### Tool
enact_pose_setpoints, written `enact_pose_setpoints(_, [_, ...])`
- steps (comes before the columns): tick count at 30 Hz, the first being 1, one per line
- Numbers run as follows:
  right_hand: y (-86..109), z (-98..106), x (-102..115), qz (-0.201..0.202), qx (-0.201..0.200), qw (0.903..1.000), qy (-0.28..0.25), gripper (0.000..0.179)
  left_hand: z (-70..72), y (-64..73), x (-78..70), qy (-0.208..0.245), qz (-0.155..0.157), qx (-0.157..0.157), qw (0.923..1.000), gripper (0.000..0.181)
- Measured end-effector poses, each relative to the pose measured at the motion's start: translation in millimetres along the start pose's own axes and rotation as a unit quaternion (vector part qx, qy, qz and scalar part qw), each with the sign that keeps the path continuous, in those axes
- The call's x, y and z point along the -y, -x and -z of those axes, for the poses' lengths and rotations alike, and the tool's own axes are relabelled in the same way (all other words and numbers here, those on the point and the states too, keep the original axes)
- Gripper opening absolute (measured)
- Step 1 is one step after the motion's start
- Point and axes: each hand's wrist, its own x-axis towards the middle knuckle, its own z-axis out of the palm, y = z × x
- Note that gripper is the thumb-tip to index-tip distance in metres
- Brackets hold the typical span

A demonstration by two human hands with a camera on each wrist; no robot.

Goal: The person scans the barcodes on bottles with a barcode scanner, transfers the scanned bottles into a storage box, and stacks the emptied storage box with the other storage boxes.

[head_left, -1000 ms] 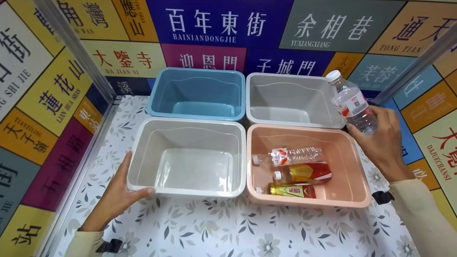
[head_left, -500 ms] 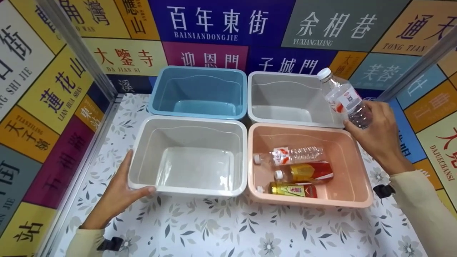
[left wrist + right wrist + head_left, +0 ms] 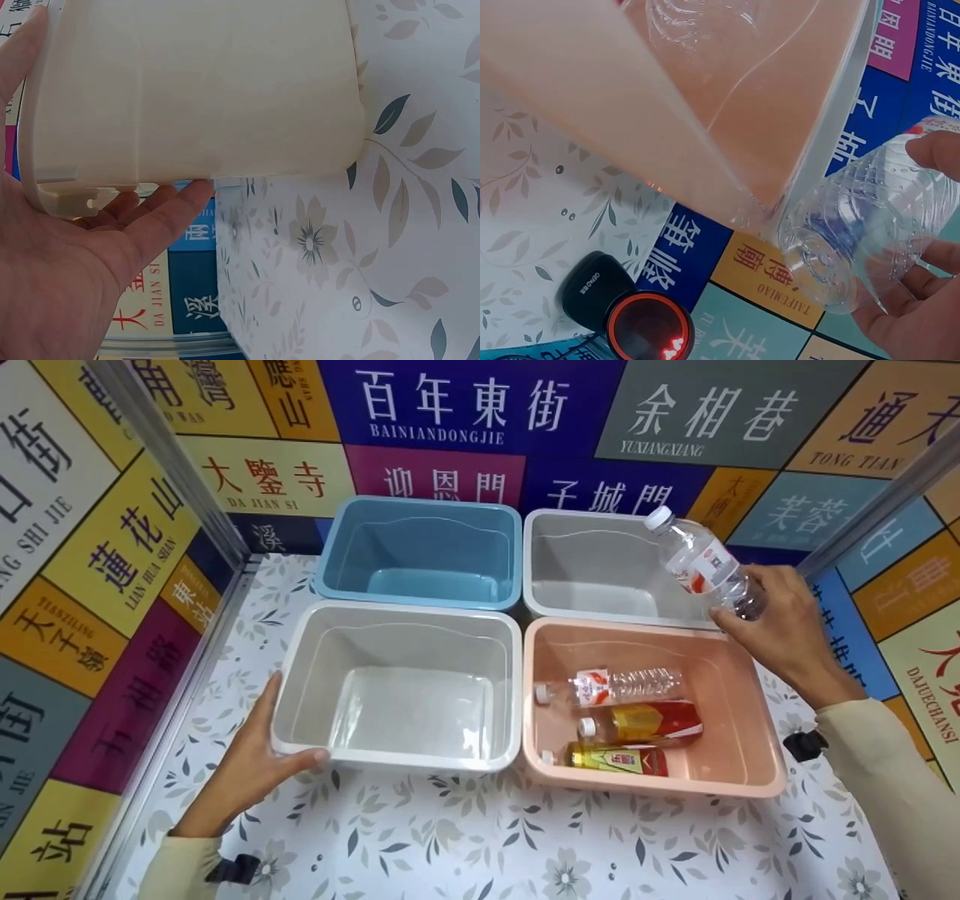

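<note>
My right hand (image 3: 784,626) grips a clear plastic water bottle (image 3: 701,561) near its base. Tilted, with its white cap up and to the left, the bottle is over the right part of the rear grey bin (image 3: 592,562). In the right wrist view the clear bottle (image 3: 870,217) shows its ribbed base, thumb and fingers around it. My left hand (image 3: 255,761) rests spread at the near left corner of the front white bin (image 3: 405,765), thumb by the front rim. The left wrist view shows its fingers (image 3: 169,217) fairly straight along the bin's outer side (image 3: 202,97).
At the front right, a peach bin (image 3: 720,690) holds a clear bottle (image 3: 626,687), a red-and-yellow drink bottle (image 3: 645,722) and another yellow-labelled bottle (image 3: 615,758). A blue bin (image 3: 420,547) stands rear left. Printed panels (image 3: 457,405) enclose the floral-covered table (image 3: 450,840).
My right hand has carried the water bottle leftward, further over the rear grey bin. The left hand has stayed at the white bin's corner.
</note>
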Motion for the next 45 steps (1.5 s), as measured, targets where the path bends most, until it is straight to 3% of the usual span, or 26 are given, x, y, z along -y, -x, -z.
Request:
enact_pose_setpoints(14, [-8.5,-0.8,-4.0,0.009,0.047,0.9988,-0.012,0.070,0.7,0.0,-0.7,-0.008,0.018,0.007,0.9998,0.137])
enact_pose_setpoints(25, [-14.0,-1.1,-1.5,0.018,0.079,0.9966,-0.012,0.072,0.4,0.3,1.0,-0.003,0.013,0.005,0.9999,0.137])
enact_pose_setpoints(36, [-18.5,-0.6,0.2,0.035,0.092,0.9951,-0.006,0.070,0.6,0.6,-0.4,-0.007,0.017,0.003,0.9998,0.138])
enact_pose_setpoints(45, [-21.3,-2.4,3.3,0.024,0.112,0.9934,-0.005,0.069,1.1,1.0,-1.4,-0.015,0.028,0.007,0.9995,0.139])
